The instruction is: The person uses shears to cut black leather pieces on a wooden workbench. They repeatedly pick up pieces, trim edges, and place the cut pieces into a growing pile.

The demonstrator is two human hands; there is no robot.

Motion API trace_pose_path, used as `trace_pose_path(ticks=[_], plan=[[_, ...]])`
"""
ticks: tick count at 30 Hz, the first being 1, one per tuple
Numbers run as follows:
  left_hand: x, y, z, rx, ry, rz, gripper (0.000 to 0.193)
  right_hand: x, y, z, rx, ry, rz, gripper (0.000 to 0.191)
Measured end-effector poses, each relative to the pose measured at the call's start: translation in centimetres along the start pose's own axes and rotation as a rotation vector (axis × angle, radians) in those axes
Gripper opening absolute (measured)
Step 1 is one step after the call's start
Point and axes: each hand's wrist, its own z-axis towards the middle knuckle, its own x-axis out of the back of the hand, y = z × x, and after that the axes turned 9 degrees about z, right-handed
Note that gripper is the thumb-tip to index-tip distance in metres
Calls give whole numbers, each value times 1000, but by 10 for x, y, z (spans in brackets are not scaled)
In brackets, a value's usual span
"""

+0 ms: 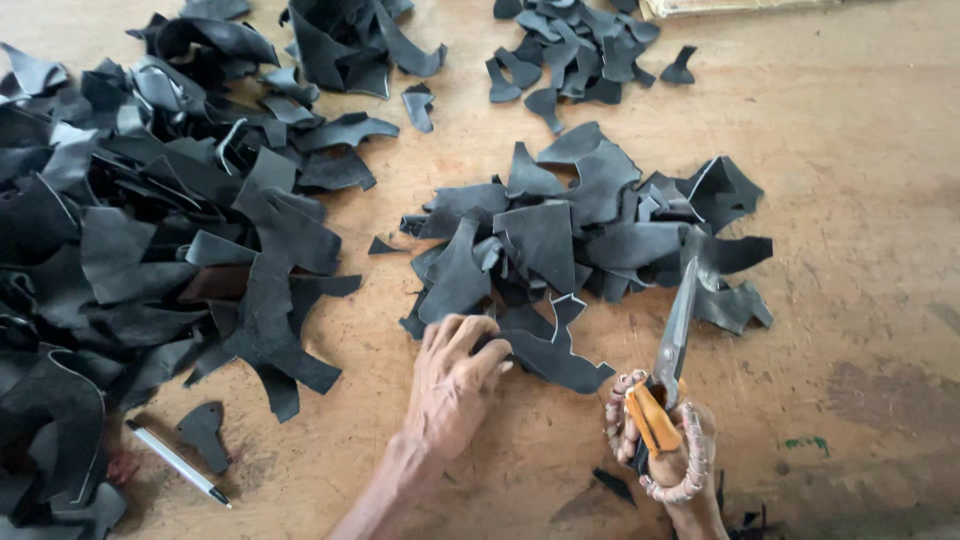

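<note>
Worn wooden tabletop [860,180] carries dark leather offcuts; left hand [452,385] pinches one black leather piece [550,355], right hand [665,440] grips closed scissors [676,335] just right.

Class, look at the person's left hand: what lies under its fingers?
Under the left hand lies a dark leather offcut at the near edge of the middle pile, resting on the wooden table. The part beneath the fingers is hidden.
</note>
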Motion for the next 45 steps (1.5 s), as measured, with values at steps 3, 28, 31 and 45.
trace_pose_path(ticks=[3,28,31,45], plan=[[-4,-3,-17,-99,132,63,33,-1,-15,-1,46,9,-131,53],[-32,31,-7,483,-63,136,84,-75,-84,23,249,70,-845,9],[-35,29,-11,411,10,57,67,-81,-88,26,129,124,-844,12],[-28,3,-13,491,-176,-1121,87,-73,-77,34,190,163,-894,10]])
